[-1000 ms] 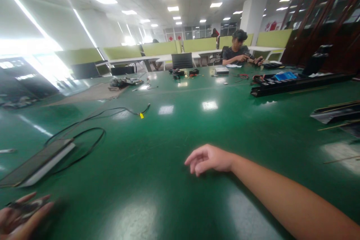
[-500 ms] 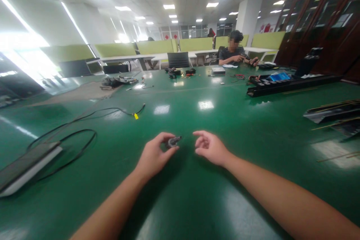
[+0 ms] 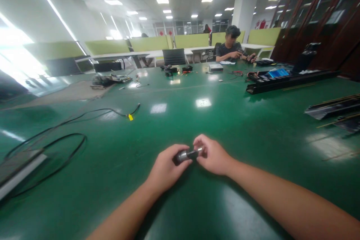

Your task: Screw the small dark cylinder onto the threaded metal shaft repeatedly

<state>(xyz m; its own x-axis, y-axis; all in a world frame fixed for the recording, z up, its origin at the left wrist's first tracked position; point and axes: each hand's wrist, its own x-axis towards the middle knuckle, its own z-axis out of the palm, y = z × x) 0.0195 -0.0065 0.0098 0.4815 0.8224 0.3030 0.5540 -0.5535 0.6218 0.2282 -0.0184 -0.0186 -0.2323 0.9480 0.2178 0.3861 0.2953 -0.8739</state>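
Note:
Just above the green table (image 3: 126,180), both hands are close together at a small dark-and-silver cylindrical part (image 3: 189,154). My left hand (image 3: 168,163) is closed around its left end, thumb and fingers gripping a silver section. At the other end, a narrower shiny tip sits between the thumb and fingers of my right hand (image 3: 213,155), which are closed on it. The part lies roughly level, pointing right. Its exact kind is too blurred to make out, and my fingers cover both ends in part.
On the left lie a black cable (image 3: 84,137) with a yellow tag (image 3: 130,117) and a flat grey-white box (image 3: 22,176). Long black metal rails (image 3: 292,82) are at the right. Across the table a person (image 3: 230,48) handles something near a small box (image 3: 215,67).
My right hand, earlier apart with its index finger stretched out, has closed on the part's right end. My left hand has brought the part rightward and turned its length into view.

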